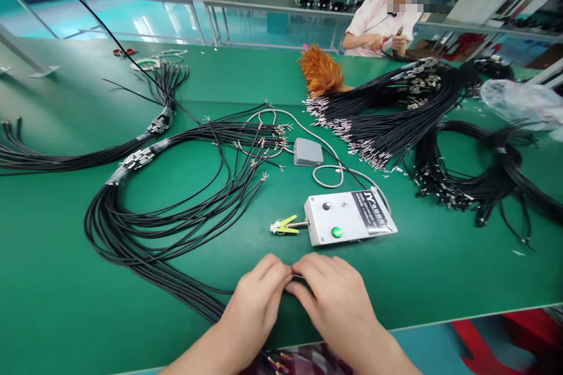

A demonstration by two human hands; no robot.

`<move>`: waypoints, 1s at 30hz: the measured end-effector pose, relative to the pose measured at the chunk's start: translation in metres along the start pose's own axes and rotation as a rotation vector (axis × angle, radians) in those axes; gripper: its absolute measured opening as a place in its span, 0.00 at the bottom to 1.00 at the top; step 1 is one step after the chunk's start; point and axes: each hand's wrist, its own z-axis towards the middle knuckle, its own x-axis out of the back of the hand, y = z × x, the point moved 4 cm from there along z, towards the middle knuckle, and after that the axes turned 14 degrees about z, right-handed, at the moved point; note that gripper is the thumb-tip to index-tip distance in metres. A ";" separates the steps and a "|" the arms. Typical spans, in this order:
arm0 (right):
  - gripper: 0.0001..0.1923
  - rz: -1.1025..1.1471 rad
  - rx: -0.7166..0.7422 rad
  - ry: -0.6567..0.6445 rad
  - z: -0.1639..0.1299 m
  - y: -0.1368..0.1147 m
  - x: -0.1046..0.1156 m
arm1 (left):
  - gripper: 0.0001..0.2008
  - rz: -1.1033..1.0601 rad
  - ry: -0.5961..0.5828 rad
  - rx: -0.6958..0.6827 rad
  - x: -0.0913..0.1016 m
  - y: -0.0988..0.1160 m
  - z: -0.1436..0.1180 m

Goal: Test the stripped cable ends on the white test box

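Black cables [176, 290] beside left hand [260, 294], curled near-closed like right hand [335, 290]; pinching something thin [298, 275], mostly hidden, between both; seemingly working an end, next needing steady fingertips.

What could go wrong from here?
1. The thin piece between the left hand and right hand is mostly hidden; it might slip.
2. Bare wire ends on the black cables lie among the gray cord's loops; tugging might snag them.
3. The yellow clip juts from the control box just beyond the hands; either might bump it.
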 end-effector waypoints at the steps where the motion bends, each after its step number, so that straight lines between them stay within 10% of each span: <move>1: 0.08 -0.037 0.056 -0.043 0.004 -0.004 -0.001 | 0.13 0.018 -0.022 -0.038 0.001 0.000 -0.001; 7: 0.13 -0.093 0.303 -0.044 0.026 -0.009 0.011 | 0.10 -0.039 0.052 -0.024 0.021 -0.010 0.002; 14: 0.09 -0.342 0.154 -0.007 0.069 0.011 0.010 | 0.08 -0.003 0.154 0.334 0.035 -0.039 0.026; 30: 0.08 -0.446 0.182 -0.147 0.087 0.014 0.003 | 0.11 0.134 0.085 0.238 0.023 -0.040 0.041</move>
